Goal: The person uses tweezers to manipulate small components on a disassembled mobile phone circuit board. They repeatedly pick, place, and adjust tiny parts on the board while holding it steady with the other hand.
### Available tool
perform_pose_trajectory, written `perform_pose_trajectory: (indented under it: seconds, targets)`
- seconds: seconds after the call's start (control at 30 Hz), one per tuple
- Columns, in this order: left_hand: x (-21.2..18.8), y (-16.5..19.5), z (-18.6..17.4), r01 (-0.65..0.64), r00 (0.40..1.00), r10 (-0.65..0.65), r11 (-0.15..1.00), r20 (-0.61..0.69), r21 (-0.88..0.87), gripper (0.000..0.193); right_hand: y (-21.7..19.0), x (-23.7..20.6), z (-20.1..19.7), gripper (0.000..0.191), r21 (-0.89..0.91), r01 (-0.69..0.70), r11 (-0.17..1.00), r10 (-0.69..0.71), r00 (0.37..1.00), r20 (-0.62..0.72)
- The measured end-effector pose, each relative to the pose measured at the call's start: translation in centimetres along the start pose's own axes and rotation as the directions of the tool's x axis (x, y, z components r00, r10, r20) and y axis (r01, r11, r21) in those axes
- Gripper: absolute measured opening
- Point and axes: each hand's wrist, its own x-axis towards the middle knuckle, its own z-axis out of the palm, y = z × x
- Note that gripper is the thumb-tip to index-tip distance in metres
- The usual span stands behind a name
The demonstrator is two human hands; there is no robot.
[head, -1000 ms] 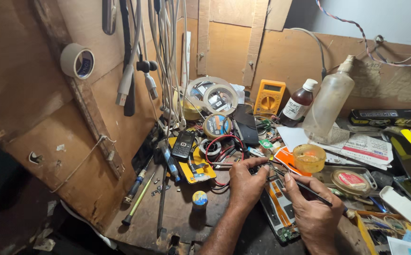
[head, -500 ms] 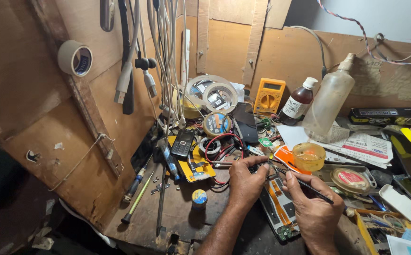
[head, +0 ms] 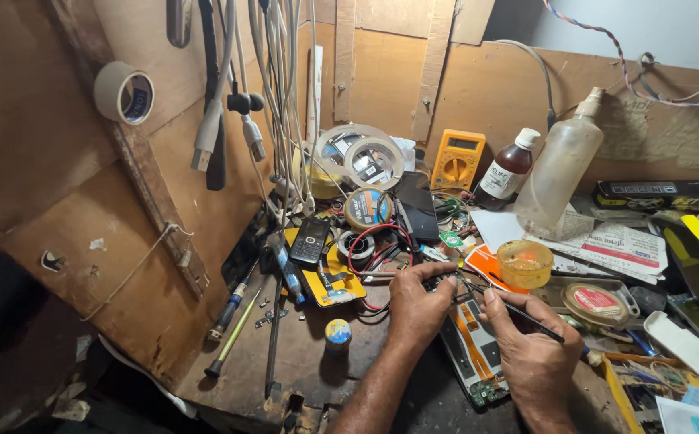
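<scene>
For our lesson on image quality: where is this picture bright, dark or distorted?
Head view: the pale translucent plastic bottle and brown wooden back wall are brightly lit; the bottom-left corner lies in deep shadow; wide-angle distortion slants the edges; both hands appear sharp.

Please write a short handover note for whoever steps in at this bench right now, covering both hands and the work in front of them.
Left hand: fingers pinched on a small part at the top end of the opened phone; whether it grips is unclear.
Right hand: holds a thin dark tool, tip aimed at the same spot.
The phone lies open on the workbench, its board and orange flex showing.
Nearby: yellow cup, round tin, yellow multimeter by the back wall.
Done: back cover is off. Left: the phone is not yet closed up.
</scene>
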Motion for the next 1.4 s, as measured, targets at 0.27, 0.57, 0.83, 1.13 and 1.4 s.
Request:
perform_pose_trajectory:
  seconds: [0.27,0.57,0.83,1.13,1.4]
  targets:
    - [0.5,-0.6,0.4,0.019,0.999,-0.016,0.997,0.048,-0.070,0.028,-0.2,-0.3,0.1,0.014,-0.018,0.005,1.000,-0.005,0.999,-0.033]
    - [0.9,-0.8,0.7,0.030,1.000,-0.029,0.997,0.005,-0.074,0.025,-0.3,-0.5,0.1,0.012,-0.097,0.042,0.994,-0.046,0.998,-0.046]
    - [1.0,-1.0,0.9,0.054,0.999,-0.053,0.995,0.007,-0.083,0.025,-0.5,-0.5,0.1,0.013,-0.141,0.063,0.988,-0.068,0.997,-0.031]
    - [1.0,-1.2,0.9,0.044,0.999,-0.044,0.994,0.009,-0.101,0.024,-1.0,-0.5,0.1,0.012,-0.177,0.071,0.982,-0.079,0.996,-0.035]
    - [1.3,-1.6,1.0,0.002,1.000,-0.003,0.998,-0.013,-0.058,0.023,-0.9,-0.7,0.1,0.012,-0.124,0.089,0.988,-0.094,0.995,-0.040]
